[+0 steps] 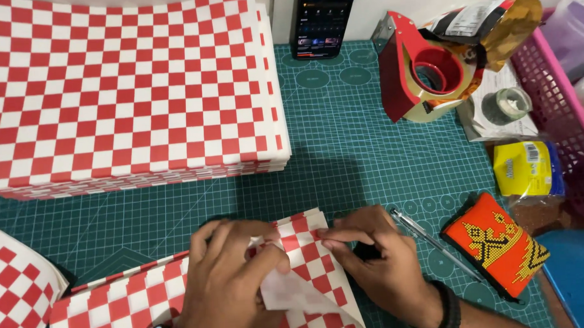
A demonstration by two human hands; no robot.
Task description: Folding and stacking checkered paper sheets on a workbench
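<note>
A red-and-white checked paper sheet (125,302) lies at the near edge of the green cutting mat (343,149). My left hand (228,282) presses on its upper right part, pinching a folded white flap (290,293) of the paper. My right hand (379,261) pinches the sheet's top right corner with thumb and forefinger, right beside the left hand. A black band is on the right wrist.
A thick stack of the same checked sheets (128,92) fills the far left. A phone (322,20) leans at the back. A red tape dispenser (424,69), yellow packet (525,169), orange beaded pouch (495,244), pen (430,240) and pink basket (562,109) crowd the right.
</note>
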